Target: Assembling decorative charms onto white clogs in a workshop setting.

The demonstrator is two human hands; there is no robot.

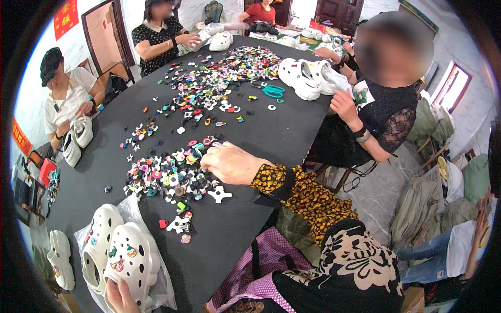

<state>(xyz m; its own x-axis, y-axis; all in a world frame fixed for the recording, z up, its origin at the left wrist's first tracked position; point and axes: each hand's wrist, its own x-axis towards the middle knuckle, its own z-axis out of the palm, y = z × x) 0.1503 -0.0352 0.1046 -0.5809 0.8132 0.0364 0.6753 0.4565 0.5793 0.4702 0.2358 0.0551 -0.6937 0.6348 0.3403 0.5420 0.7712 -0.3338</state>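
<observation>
Head view. The step in hand appears to be selection: the right hand (229,163), reaching in from the right in a yellow-and-black floral sleeve (284,182), is resting knuckles-up on the near heap of small multicoloured plastic shoe charms (169,177) lying on the black desk (271,135). Its fingers (209,156) are curling down and drawing together at the heap's far right edge; whether they are already pinching a charm cannot be told, because the back of the hand is covering the tips. The wrist is lying low and almost flat to the desk.

At the near left corner, the left hand (121,297) is gripping the heel of a white perforated foam clog (130,261), fingers wrapping under its rim. The clog is lying toe-away on a clear plastic bag (156,284), touching a second white clog (99,242) on its left; several charms are already sitting in its holes.

Judged from this layout, the next move is calling for a clean pinch on one charm, a lift clear of its neighbours, then a carry to the near left.

A larger charm spread (219,78) is lying at the far side, with teal-handled scissors (273,91) beside it. Other people are working around the desk.
</observation>
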